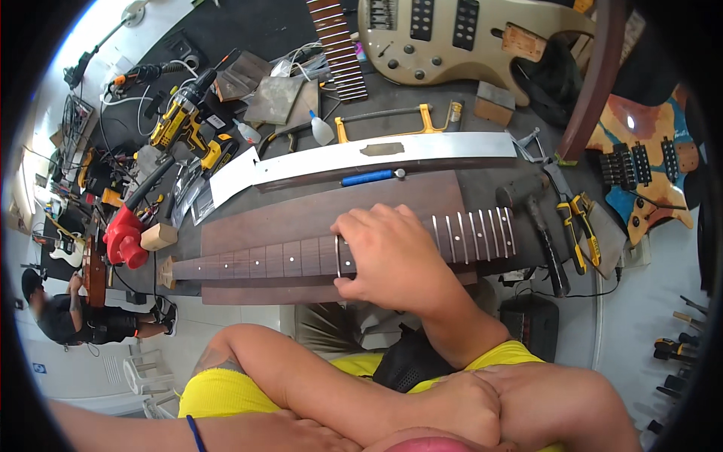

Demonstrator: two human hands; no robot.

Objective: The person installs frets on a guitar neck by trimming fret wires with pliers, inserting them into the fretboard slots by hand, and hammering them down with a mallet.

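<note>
1. Beneath the right hand (388, 256) lies the guitar neck (273, 259); finger and thumb pinch a metal strip (338, 258) across it.
2. Right of the hand, other strips (453, 239) span the neck; leftward, slots (301, 258) look bare.
3. Placing strips seems in hand; the next move likely calls for careful alignment.

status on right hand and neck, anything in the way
Right hand pinching fret wire on guitar neck. Silver frets right of it, none visible left. Hammer by neck's right end, seemingly not blocking.
</note>
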